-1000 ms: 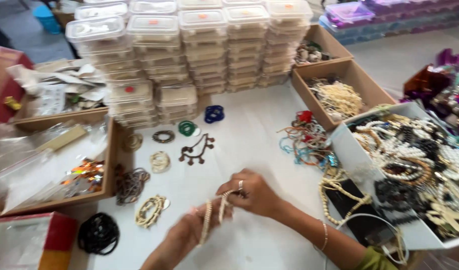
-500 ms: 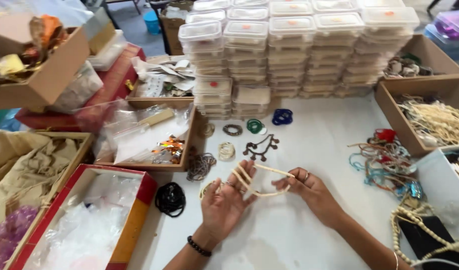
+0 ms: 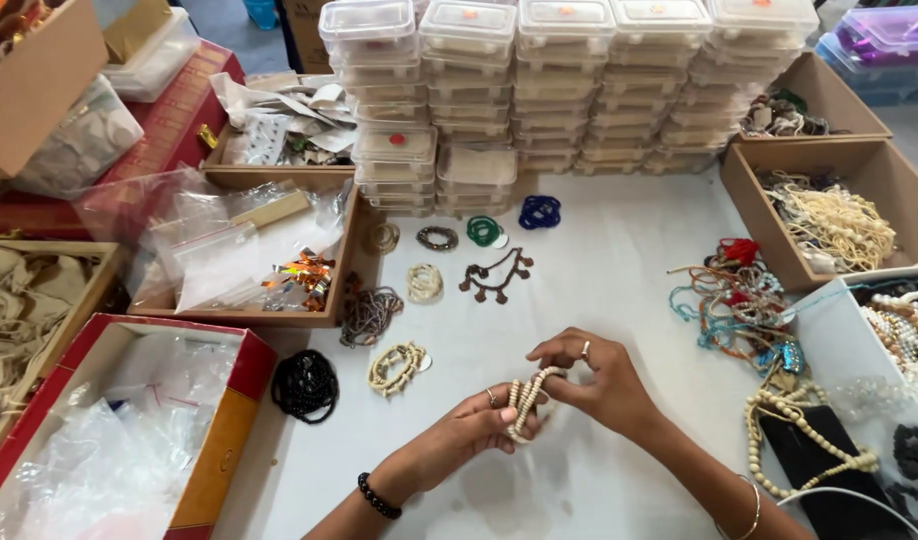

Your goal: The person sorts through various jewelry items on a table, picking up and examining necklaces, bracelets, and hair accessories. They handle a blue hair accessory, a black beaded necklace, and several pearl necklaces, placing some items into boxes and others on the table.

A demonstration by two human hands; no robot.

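Both hands meet over the white table [image 3: 599, 270] near its front edge. My left hand [image 3: 469, 430] and my right hand [image 3: 589, 385] together grip a cream beaded bracelet [image 3: 524, 400], folded into a short bundle between the fingers. A cream coiled bracelet [image 3: 394, 367] lies just left of my left hand, with a black bead coil [image 3: 305, 384] farther left. A brown necklace with pendants [image 3: 496, 275] lies beyond the hands.
Stacks of clear lidded boxes [image 3: 569, 80] line the back. Cardboard trays of jewellery stand at right [image 3: 829, 215], a tangle of coloured beads [image 3: 734, 295] beside them. At left are a wooden tray of plastic bags [image 3: 229, 250] and a red box [image 3: 119, 430].
The bracelet was stretched open in a loop between my hands; now it is bunched into a tight bundle. The view has swung back to the right and closer to the table.
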